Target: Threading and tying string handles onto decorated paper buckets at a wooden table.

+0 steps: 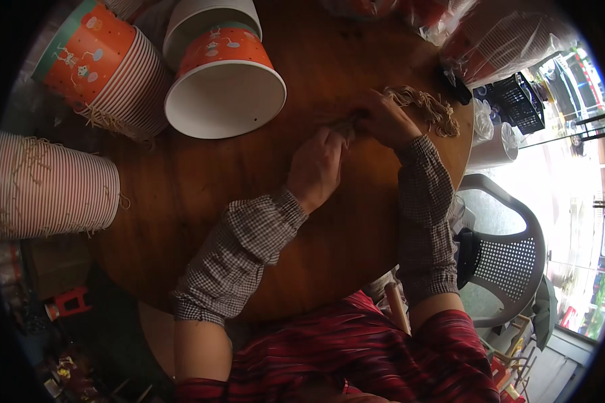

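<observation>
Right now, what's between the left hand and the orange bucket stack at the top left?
In the head view, an orange bucket with its white mouth showing, then brown tabletop before the left hand.

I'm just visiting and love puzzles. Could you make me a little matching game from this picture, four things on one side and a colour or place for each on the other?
Things:
1. Bundle of tan string
2. Chair
3. Tub with its open mouth showing
4. Right hand

Descriptions:
A. Grey, with small holes in its back
B. Comes out of a checked sleeve
C. On the wooden table, toward its right edge
D. Orange outside, white inside

Right pairs: 1-C, 2-A, 3-D, 4-B
</observation>
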{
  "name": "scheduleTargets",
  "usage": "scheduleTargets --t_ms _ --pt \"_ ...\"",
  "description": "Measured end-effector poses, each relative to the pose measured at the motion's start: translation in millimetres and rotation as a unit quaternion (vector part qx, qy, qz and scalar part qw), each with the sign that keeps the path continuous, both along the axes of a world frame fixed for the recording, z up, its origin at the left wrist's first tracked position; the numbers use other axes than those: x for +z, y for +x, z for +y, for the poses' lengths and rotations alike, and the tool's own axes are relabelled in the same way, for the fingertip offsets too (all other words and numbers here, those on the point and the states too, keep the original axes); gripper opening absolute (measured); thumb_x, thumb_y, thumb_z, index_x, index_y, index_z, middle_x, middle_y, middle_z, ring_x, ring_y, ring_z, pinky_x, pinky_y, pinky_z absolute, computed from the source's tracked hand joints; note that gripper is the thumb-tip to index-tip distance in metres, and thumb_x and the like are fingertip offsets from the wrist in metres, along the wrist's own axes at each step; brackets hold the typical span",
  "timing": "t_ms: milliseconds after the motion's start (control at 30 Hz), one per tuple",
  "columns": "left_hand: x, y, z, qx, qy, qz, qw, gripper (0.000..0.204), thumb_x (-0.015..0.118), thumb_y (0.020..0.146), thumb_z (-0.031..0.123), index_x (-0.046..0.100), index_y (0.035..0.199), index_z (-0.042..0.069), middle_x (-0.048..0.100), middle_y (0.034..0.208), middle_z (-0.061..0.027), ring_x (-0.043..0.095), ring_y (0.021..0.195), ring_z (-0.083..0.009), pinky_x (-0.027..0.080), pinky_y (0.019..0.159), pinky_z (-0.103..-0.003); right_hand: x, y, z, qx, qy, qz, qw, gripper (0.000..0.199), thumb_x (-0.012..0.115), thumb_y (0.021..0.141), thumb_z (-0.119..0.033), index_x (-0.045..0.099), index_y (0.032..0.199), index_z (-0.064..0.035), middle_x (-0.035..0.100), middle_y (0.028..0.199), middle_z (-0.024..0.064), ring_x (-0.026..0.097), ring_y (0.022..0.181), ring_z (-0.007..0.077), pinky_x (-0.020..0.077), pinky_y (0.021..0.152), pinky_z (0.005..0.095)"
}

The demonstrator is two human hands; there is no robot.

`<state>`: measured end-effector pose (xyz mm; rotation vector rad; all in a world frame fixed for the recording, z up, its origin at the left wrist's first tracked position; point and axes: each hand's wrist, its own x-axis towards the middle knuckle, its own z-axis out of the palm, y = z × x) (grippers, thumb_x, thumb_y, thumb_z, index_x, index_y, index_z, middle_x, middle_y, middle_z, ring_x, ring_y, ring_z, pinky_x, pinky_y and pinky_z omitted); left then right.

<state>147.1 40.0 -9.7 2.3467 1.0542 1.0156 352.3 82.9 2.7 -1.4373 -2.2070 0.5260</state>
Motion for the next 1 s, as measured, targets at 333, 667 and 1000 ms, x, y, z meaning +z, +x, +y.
scheduleTargets --t_ms 333,667,1000 --pt "20 -96 -60 -0.415 -0.348 -0.009 0.84 0.006 0.057 0.086 0.003 0.051 0.087 0.004 0.051 0.085 -0.0084 0.056 0.079 -0.0227 0.045 0.07 -0.034 -21 83 28 -0.258 0.205 -0.05 0.943 0.02 0.061 0.078 -0.013 0.069 0.095 -0.0075 0.063 0.108 0.0133 0.054 0.11 0.0318 0.0428 0.094 0.0392" --pt "59 -154 -54 -0.261 -0.4 -0.117 0.871 0.007 0.053 0.091 0.004 0.049 0.086 0.002 0.052 0.083 -0.0054 0.056 0.077 -0.0155 0.046 0.069 -0.029 10 38 13 -0.318 0.296 -0.144 0.889 0.02 0.057 0.084 -0.011 0.066 0.101 -0.0054 0.064 0.1 0.0139 0.062 0.093 0.029 0.0489 0.081 0.0372" --pt "55 -152 -11 -0.006 0.006 -0.069 0.998 0.009 0.058 0.087 0.001 0.05 0.086 0.003 0.053 0.081 -0.0102 0.057 0.072 -0.0259 0.046 0.065 -0.032 53 -180 -65 -0.042 -0.354 0.486 0.798 0.03 0.055 0.095 -0.022 0.055 0.108 0.0044 0.066 0.086 0.0104 0.061 0.057 0.013 0.0482 0.049 0.0232"
